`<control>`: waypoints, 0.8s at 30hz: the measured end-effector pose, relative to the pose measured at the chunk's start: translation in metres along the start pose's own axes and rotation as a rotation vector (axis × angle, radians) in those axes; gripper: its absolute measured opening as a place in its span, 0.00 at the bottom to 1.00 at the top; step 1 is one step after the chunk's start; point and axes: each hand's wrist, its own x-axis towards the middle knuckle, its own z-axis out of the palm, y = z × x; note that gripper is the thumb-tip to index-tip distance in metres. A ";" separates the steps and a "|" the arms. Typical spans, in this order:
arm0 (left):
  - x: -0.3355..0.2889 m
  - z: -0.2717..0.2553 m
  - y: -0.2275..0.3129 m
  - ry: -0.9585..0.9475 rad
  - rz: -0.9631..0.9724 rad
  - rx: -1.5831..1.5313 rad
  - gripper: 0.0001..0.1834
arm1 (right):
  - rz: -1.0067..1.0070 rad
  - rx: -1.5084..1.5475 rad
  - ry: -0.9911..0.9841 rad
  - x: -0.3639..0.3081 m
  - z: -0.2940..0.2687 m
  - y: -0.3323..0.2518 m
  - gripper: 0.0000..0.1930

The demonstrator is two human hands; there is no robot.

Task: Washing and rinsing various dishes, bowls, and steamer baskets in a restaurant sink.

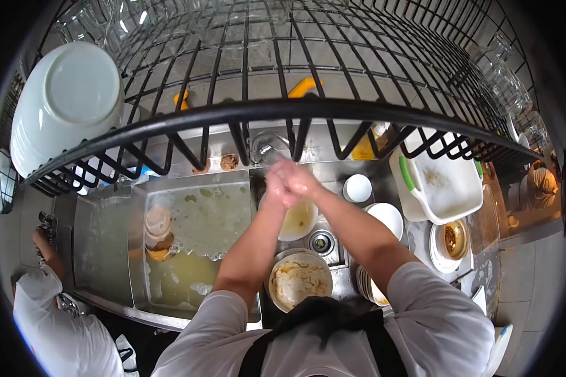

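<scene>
Both my arms reach forward over a metal sink. Just below the faucet (271,143), my left hand (275,188) and my right hand (299,181) are pressed together and look wet. Motion smears their fingers, so I cannot see whether anything lies between them. Under my wrists is a bowl of cloudy liquid (294,225), partly covered by my arms. Closer to me stands a food-smeared bowl (300,283), and a round drain (321,242) shows beside it. A small white cup (357,188) is to the right of my right forearm.
A black wire rack (333,110) hangs across the front, holding a large white bowl (82,88) and glassware. Murky water fills the left basin (198,213). Stacked plates (383,220) and a white tub (440,195) stand right. Another person (63,314) is at far left.
</scene>
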 end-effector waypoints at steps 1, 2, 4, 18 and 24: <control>0.003 0.064 -0.034 0.345 -0.170 0.029 0.25 | 0.081 0.043 0.006 0.001 -0.026 0.024 0.22; 0.000 0.058 -0.027 0.205 -0.003 -0.002 0.24 | -0.117 0.015 -0.100 0.004 -0.022 0.014 0.24; -0.005 0.055 -0.010 0.180 -0.018 0.030 0.23 | -0.268 -0.127 -0.235 0.001 -0.020 0.015 0.33; -0.031 0.064 -0.012 0.289 0.238 0.218 0.16 | 0.027 -0.275 -0.101 0.003 -0.048 0.026 0.23; -0.048 0.059 -0.014 0.254 0.023 0.077 0.20 | 0.112 0.072 -0.127 -0.031 -0.050 0.036 0.15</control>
